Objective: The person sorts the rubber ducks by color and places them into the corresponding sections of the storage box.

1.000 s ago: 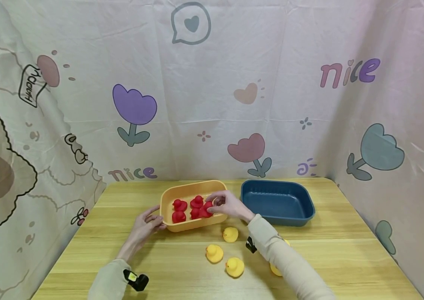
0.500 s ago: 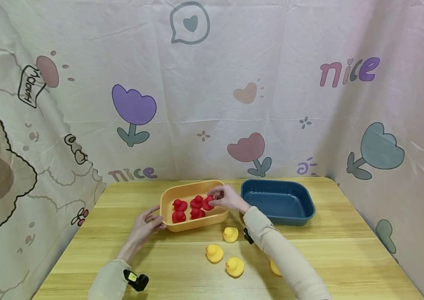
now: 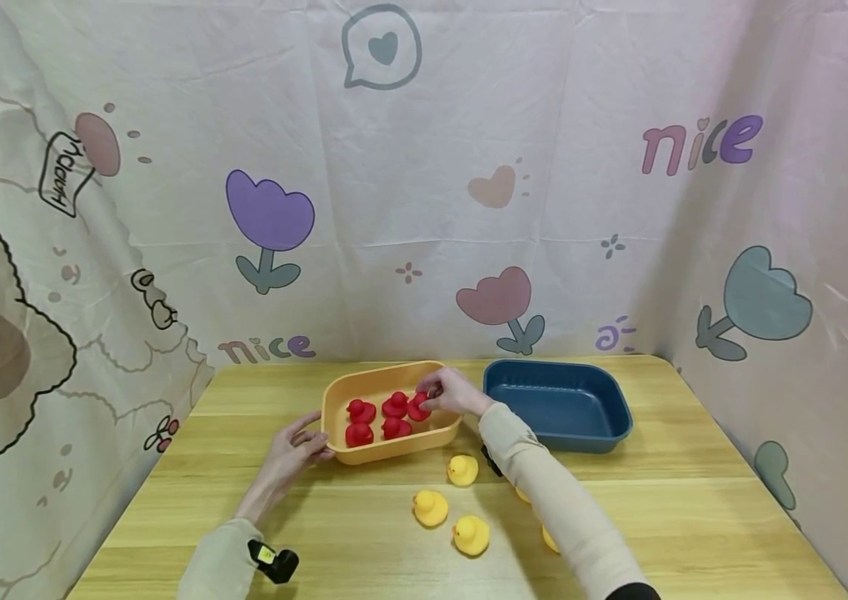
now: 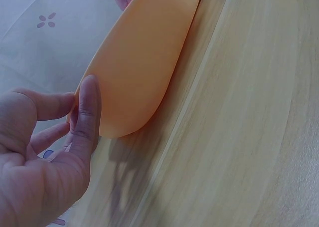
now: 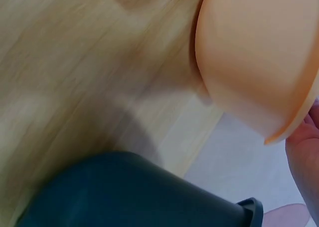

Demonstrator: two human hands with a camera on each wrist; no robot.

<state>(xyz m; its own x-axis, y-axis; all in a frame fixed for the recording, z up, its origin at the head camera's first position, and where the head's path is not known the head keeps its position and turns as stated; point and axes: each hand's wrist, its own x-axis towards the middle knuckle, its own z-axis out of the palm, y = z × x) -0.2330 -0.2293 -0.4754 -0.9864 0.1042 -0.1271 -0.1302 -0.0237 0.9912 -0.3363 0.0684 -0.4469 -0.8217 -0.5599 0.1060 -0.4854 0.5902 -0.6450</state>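
A yellow-orange tray (image 3: 371, 454) stands at the back of the table, with several red rubber ducks (image 3: 359, 434) inside. My left hand (image 3: 292, 450) pinches its left rim; in the left wrist view the thumb (image 4: 88, 105) lies along the outer wall and the fingers reach over the rim. In the tray's right part, my right hand (image 3: 456, 392) pinches a red rubber duck (image 3: 418, 408) beside the others. The right wrist view shows the tray's outer wall (image 5: 254, 52) and part of the right hand (image 5: 303, 147); that duck is hidden there.
A dark blue tray (image 3: 559, 408) stands just right of the orange one. Several yellow rubber ducks (image 3: 471, 535) lie on the wooden table (image 3: 364, 533) in front, some partly covered by the right sleeve (image 3: 559, 500). A printed curtain (image 3: 409, 208) hangs behind.
My right hand has moved back within the tray with the red duck, from near the front ducks to the back row's right end. The left hand has kept its hold on the rim.
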